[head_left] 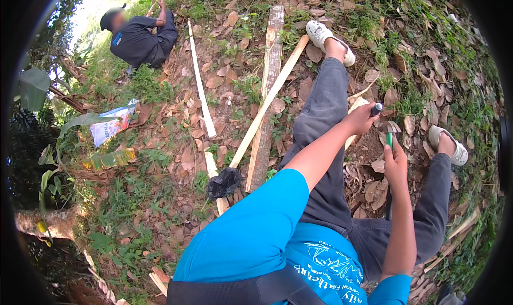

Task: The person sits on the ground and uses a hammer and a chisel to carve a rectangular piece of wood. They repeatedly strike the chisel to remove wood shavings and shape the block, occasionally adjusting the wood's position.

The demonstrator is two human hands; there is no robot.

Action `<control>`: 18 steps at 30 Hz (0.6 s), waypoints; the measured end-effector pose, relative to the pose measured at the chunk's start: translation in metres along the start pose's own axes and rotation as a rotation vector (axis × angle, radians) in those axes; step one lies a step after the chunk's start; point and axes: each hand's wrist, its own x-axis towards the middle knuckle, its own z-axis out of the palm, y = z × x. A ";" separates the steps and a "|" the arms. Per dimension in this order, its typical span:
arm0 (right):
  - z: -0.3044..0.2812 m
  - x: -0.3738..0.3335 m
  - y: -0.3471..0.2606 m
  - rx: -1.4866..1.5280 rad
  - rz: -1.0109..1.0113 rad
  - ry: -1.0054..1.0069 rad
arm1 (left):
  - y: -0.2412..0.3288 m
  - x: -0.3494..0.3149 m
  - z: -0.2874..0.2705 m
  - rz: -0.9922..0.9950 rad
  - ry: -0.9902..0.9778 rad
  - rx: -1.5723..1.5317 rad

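Note:
My left hand (pixel 360 120) is wrapped round a dark, round-ended handle (pixel 377 109); whatever joins it is hidden by the fingers. Under that hand lies a pale strip of split wood (pixel 350 140), on the ground between my outstretched legs. A hammer (pixel 389 139) with a metal head and green shaft is in my right hand (pixel 396 168), which grips it close below the head. The hammer's head is just beside my left hand. Its dark lower end shows partly behind my right forearm.
Long pale wood strips (pixel 270 97) and a bark-covered plank (pixel 274 48) lie left of my legs, near a black plastic bag (pixel 224 183). A printed sack (pixel 113 124) rests farther left. Another person (pixel 141 40) sits at the upper left, holding a stick. Dry leaves cover the ground.

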 end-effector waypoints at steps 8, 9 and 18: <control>-0.002 -0.056 -0.038 0.432 0.295 -0.013 | -0.045 0.009 -0.018 -0.236 0.375 -0.094; -0.002 -0.058 -0.031 0.443 0.303 0.012 | -0.044 0.014 -0.025 -0.311 0.432 -0.141; -0.005 -0.073 0.005 0.587 0.367 0.175 | -0.060 0.031 -0.046 -0.604 0.666 -0.200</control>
